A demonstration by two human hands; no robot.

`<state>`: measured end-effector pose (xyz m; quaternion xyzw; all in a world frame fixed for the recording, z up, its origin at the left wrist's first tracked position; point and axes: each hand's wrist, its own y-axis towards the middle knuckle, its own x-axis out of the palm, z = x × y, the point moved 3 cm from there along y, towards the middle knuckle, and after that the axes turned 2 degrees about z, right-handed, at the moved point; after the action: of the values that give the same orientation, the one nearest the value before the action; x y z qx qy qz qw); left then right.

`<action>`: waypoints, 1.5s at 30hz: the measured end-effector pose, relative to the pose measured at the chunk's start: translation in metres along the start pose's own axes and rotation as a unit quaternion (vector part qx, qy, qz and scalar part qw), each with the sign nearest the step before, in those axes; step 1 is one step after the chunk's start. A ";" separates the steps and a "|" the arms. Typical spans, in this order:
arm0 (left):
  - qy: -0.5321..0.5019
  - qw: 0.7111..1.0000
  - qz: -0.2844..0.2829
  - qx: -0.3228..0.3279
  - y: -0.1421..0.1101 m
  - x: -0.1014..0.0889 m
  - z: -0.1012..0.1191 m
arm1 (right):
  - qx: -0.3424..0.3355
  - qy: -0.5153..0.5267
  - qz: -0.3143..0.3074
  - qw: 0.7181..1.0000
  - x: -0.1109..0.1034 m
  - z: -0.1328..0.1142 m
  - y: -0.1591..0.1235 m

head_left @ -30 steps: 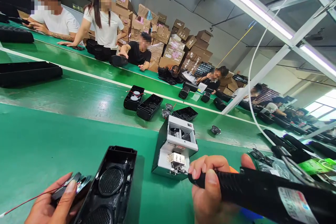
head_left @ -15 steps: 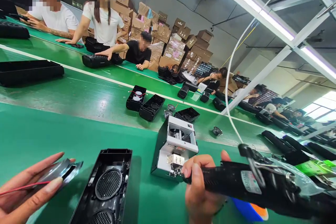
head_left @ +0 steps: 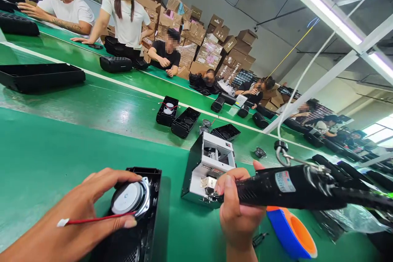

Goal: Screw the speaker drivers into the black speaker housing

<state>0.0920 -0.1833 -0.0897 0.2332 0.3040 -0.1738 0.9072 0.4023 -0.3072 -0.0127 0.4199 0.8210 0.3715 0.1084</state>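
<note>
My left hand (head_left: 82, 208) holds a round silver speaker driver (head_left: 130, 198) with a red wire (head_left: 98, 219), set over the upper opening of a black speaker housing (head_left: 147, 217) on the green bench. My right hand (head_left: 238, 213) grips a black electric screwdriver (head_left: 288, 186) hung from a white cable (head_left: 307, 73). Its tip sits at the outlet of a white and black screw feeder box (head_left: 211, 163).
A blue and orange cup (head_left: 291, 233) lies by my right wrist. More black housings (head_left: 181, 118) and loose drivers (head_left: 260, 152) sit on the conveyor (head_left: 92, 106). A long black tray (head_left: 39, 75) is at the left. Several people work across the belt before stacked cartons (head_left: 211, 49).
My left hand has brought the driver from the left of the housing onto its upper opening. The screwdriver has stayed at the feeder while its body swung upward.
</note>
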 end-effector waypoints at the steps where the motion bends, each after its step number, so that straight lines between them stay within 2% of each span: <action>1: -0.037 0.999 -0.016 -0.032 0.007 -0.004 0.007 | 0.008 -0.005 0.002 1.000 0.000 -0.001 -0.001; 4: -0.133 0.978 -0.100 -0.128 0.022 -0.011 0.026 | 0.062 -0.012 0.010 0.998 -0.001 -0.002 -0.005; 6: -0.170 0.965 -0.135 -0.146 0.028 -0.014 0.037 | 0.117 -0.003 0.012 0.993 -0.002 0.000 -0.011; 8: -0.175 0.965 -0.142 -0.132 0.031 -0.015 0.043 | 0.157 0.017 0.003 0.987 -0.002 0.000 -0.018; 10: -0.136 0.976 -0.133 -0.102 0.030 -0.012 0.045 | 0.172 0.046 -0.006 0.984 0.000 -0.003 -0.023; 14: -0.022 0.991 -0.124 -0.036 0.017 -0.001 0.044 | 0.160 0.129 -0.019 0.979 0.012 -0.023 -0.018; 18: 0.025 0.982 -0.188 -0.007 0.005 0.010 0.051 | 0.130 0.210 -0.043 0.968 0.039 -0.040 -0.011; 22: 0.082 0.967 -0.237 -0.031 0.011 0.014 0.061 | 0.087 0.255 -0.040 0.962 0.080 -0.040 -0.013; 25: 0.113 0.952 -0.276 -0.066 0.015 0.017 0.059 | 0.090 0.242 -0.020 0.966 0.106 -0.032 -0.019; 30: 0.102 0.962 -0.251 -0.038 0.008 0.019 0.051 | 0.121 0.235 -0.086 0.961 0.124 -0.016 -0.030; 34: 0.114 0.960 -0.254 -0.033 0.004 0.020 0.050 | 0.145 0.240 -0.106 0.954 0.127 -0.003 -0.040; 40: 0.120 0.959 -0.256 -0.030 0.006 0.021 0.051 | 0.142 0.210 -0.138 0.957 0.127 0.013 -0.050; 45: 0.135 0.966 -0.221 -0.025 0.002 0.019 0.053 | 0.146 0.191 -0.136 0.961 0.123 0.018 -0.054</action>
<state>0.1327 -0.2130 -0.0637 0.1588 0.4722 -0.3292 0.8022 0.3014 -0.2232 -0.0470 0.2369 0.9212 0.3021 -0.0632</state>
